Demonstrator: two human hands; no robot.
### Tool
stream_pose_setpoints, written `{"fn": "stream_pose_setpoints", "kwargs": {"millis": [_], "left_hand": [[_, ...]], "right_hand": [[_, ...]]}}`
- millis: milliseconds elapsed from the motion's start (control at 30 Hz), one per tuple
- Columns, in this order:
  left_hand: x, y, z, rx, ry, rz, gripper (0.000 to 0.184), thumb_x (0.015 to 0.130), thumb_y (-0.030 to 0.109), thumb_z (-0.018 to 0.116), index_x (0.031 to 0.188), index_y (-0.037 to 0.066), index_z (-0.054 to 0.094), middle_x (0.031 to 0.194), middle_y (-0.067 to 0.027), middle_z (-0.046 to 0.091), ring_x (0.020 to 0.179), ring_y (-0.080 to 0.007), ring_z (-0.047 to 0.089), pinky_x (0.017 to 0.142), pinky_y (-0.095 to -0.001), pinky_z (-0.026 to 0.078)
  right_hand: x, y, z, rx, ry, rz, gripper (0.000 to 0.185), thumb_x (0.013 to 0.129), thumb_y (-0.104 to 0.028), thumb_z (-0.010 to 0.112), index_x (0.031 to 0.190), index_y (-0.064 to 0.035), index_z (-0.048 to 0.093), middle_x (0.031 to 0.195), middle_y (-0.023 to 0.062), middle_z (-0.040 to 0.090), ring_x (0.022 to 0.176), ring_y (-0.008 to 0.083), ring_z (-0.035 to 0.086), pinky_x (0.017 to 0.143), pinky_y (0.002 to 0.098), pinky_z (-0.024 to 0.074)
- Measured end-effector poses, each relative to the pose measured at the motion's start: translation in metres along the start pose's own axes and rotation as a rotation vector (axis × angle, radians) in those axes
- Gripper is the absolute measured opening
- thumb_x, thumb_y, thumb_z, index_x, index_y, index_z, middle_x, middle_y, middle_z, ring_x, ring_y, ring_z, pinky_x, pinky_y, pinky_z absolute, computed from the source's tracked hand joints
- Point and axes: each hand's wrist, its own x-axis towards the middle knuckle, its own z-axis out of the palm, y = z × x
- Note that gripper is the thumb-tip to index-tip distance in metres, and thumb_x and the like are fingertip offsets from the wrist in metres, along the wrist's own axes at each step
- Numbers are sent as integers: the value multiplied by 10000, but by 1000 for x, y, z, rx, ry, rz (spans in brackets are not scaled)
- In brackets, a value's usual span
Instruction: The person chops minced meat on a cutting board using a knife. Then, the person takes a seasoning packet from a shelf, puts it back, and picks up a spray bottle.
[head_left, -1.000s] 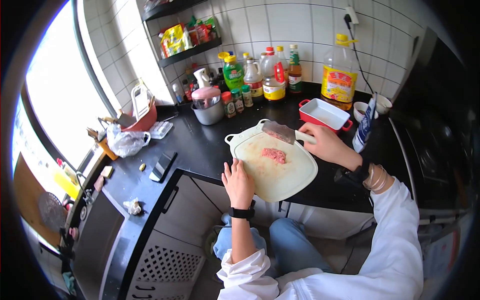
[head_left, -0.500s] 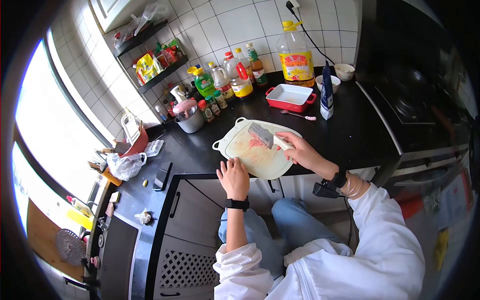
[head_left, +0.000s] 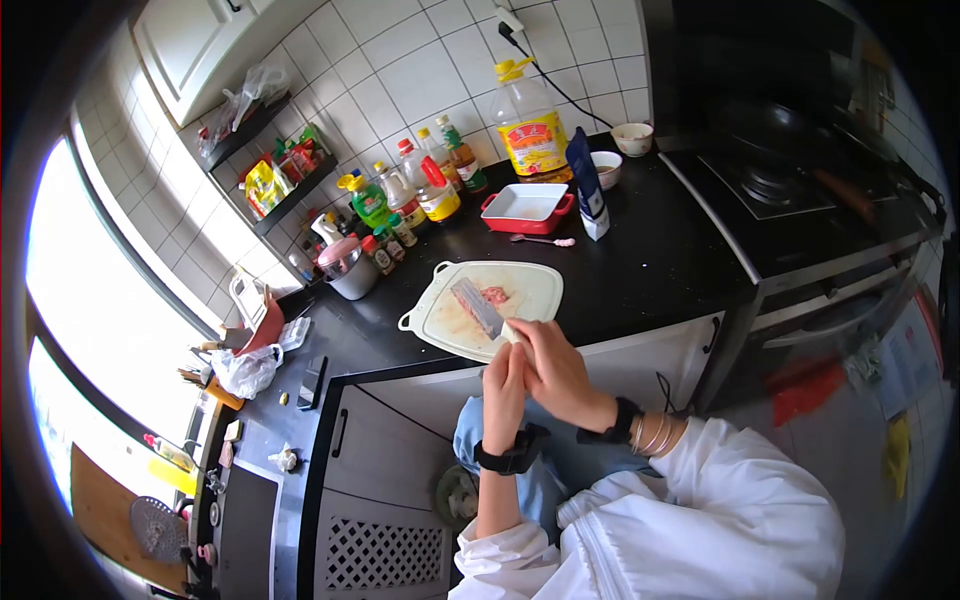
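Note:
A cleaver (head_left: 478,308) with bits of meat on its blade lies over a pale cutting board (head_left: 535,285). My right hand (head_left: 555,372) is closed round its light handle at the board's front edge. Right against it is my left hand (head_left: 504,390), its fingers pressed together at the handle's end; whether they grip the handle or something small is hidden. A small heap of minced meat (head_left: 495,295) sits on the board, just behind the blade.
Behind the board stand a red baking dish (head_left: 527,208), a spoon (head_left: 543,240), a blue and white packet (head_left: 590,200), an oil jug (head_left: 533,130) and several bottles. A stove (head_left: 800,190) is at the right, a phone (head_left: 312,383) and plastic bag (head_left: 248,370) at the left.
My left hand has left the board's edge and come up against my right hand. The cleaver has moved toward the board's front, its blade now left of the meat. The view has swung right.

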Motion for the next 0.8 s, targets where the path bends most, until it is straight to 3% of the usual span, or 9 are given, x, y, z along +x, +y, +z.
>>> {"fn": "stream_pose_setpoints", "kwargs": {"millis": [100, 200, 267, 400, 467, 533, 567, 700, 800], "left_hand": [[-20, 18, 18, -43, 34, -58, 277, 1040, 199, 451, 1078, -38, 589, 876, -31, 616, 787, -81, 519, 680, -241, 444], [-38, 7, 14, 106, -73, -61, 272, 1041, 199, 450, 1072, -36, 583, 858, -24, 584, 789, -88, 487, 720, -244, 443], [-50, 11, 12, 91, -138, -90, 339, 1048, 232, 436, 1183, -40, 587, 980, -65, 647, 905, -119, 573, 805, -257, 447], [-73, 17, -14, 32, -153, -170, 411, 1040, 285, 439, 1285, -21, 563, 1167, -144, 671, 1036, -207, 650, 884, -300, 463], [-87, 4, -44, 17, -38, -205, 397, 1019, 292, 484, 1246, -17, 586, 1134, -147, 679, 1029, -210, 650, 885, -301, 464], [-99, -11, -68, 49, 172, -280, 352, 997, 282, 528, 1172, -12, 615, 1073, -136, 687, 1011, -202, 650, 881, -301, 464], [-103, -15, -74, 30, 285, -329, 294, 983, 258, 554, 1096, -2, 632, 1016, -112, 689, 984, -186, 649, 868, -290, 459], [-104, -47, -105, 30, 389, -371, 231, 989, 257, 566, 950, 34, 615, 989, -99, 688, 930, -165, 641, 832, -286, 466], [-92, -60, -111, 59, 359, -353, 241, 990, 258, 564, 938, 28, 615, 973, -93, 689, 918, -157, 635, 823, -284, 462]], "right_hand": [[-22, -3, -1, -41, 56, -72, 449, 787, 0, 618, 1225, 5, 523, 1084, 159, 601, 969, 344, 566, 801, 417, 466], [-46, 5, 0, 115, 158, 50, 412, 797, 12, 614, 1203, -14, 555, 1054, 159, 607, 948, 347, 580, 806, 412, 476], [-66, 11, -3, 375, 188, 308, 306, 869, -10, 602, 1174, -35, 591, 980, 148, 657, 850, 258, 668, 722, 325, 521], [-90, 36, -33, 387, 177, 505, 259, 866, -70, 654, 1120, -24, 633, 840, 73, 691, 751, 120, 637, 673, 288, 510], [-100, 47, -51, 336, 184, 620, 199, 887, -124, 655, 1054, -17, 655, 746, 26, 648, 679, 61, 579, 603, 243, 464], [-103, 56, -68, 486, 190, 773, 178, 914, -170, 640, 995, -14, 662, 682, -21, 579, 582, 21, 501, 510, 204, 378], [-100, 54, -75, 526, 233, 796, 174, 932, -195, 624, 909, -24, 642, 636, -60, 496, 520, -3, 411, 455, 194, 293], [-85, 51, -103, 459, 321, 795, 208, 937, -206, 615, 806, -51, 568, 599, -71, 442, 509, 4, 385, 448, 209, 284], [-79, 50, -125, 287, 305, 794, 218, 928, -208, 621, 794, -44, 569, 607, -63, 463, 521, 13, 398, 458, 220, 292]]}}
